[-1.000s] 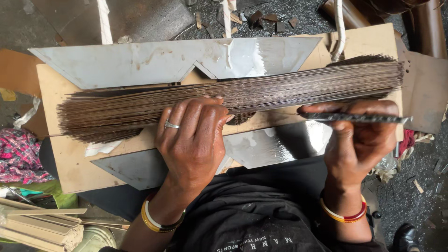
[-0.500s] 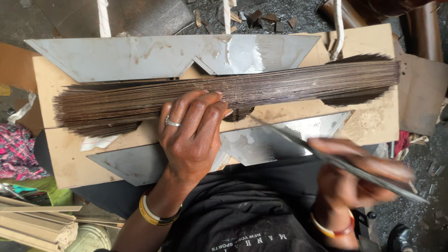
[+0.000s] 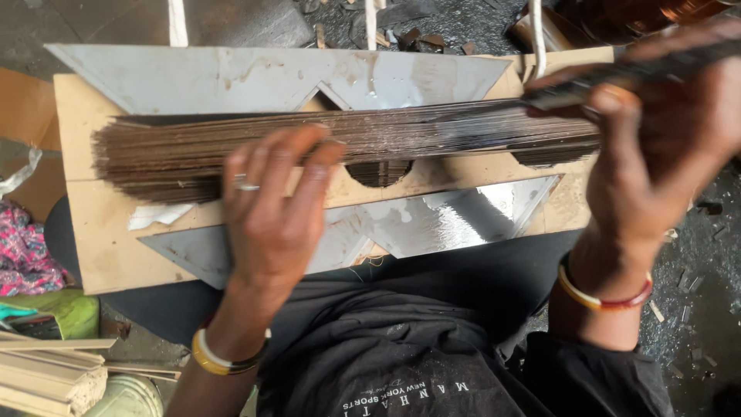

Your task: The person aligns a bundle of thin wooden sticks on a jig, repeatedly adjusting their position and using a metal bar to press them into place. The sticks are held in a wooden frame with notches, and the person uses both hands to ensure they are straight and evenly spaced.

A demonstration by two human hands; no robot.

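A long bundle of thin dark brown sticks lies across a pale wooden board that rests on my lap. Shiny triangular metal plates cover the board's far side, and more of them its near side. My left hand, with a ring and a yellow bangle, presses flat on the sticks near the middle. My right hand, raised close to the camera at the right, grips a flat dark metal blade whose tip is over the right end of the bundle.
Pink patterned cloth and green fabric lie at the left. Cut wooden slats are stacked at lower left. White cords hang at the top. Dark debris litters the ground on the right.
My right hand swung the blade down toward my lap, then raised it again to the right end of the sticks. My left hand stayed pressed on the bundle. The view is closer.
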